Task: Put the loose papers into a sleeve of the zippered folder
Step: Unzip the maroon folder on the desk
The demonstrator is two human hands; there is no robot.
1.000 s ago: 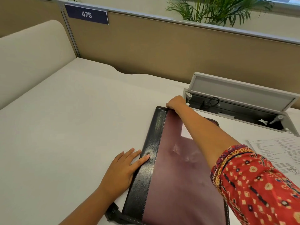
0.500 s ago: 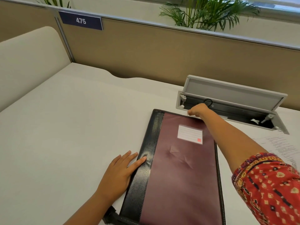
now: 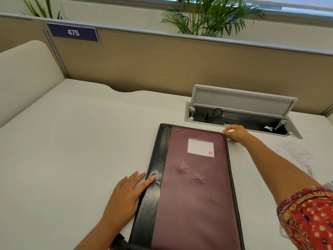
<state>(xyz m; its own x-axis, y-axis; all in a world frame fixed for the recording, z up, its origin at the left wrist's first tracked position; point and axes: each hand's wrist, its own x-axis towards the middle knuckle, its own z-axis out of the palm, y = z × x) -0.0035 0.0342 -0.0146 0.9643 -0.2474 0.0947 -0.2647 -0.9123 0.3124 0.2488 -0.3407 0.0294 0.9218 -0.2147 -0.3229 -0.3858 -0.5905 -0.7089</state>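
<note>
**Folder closed on tabletop, both hands at its edges**

Head view: zippered folder [image 3: 194,186] lies flat and closed on the white tabletop [image 3: 75,141] — maroon cover with a black spine strip down its left side, a white lined label pocket [image 3: 200,147] near the top. Left hand [image 3: 127,193] rests palm down, fingers spread flat, half on the tabletop and half on the black spine, index fingertip touching the strip; gripping nothing. Right hand [image 3: 235,133] reaches to the folder's far right corner, fingers curled together at the zipper edge; something small seems pinched there, cannot tell what, too small to see. Red patterned sleeve [image 3: 306,219] at lower right. Loose papers [image 3: 295,152] lie printed side up on the tabletop to the right of the folder, apart from it and partly hidden behind the right forearm — not inside any sleeve. Behind the folder, an open cable tray [image 3: 239,114] sunk in the tabletop, lid tilted up, a black cable inside. Beige partition behind with a blue sign [image 3: 73,32] reading 475, green plants [image 3: 209,17] above it
</note>
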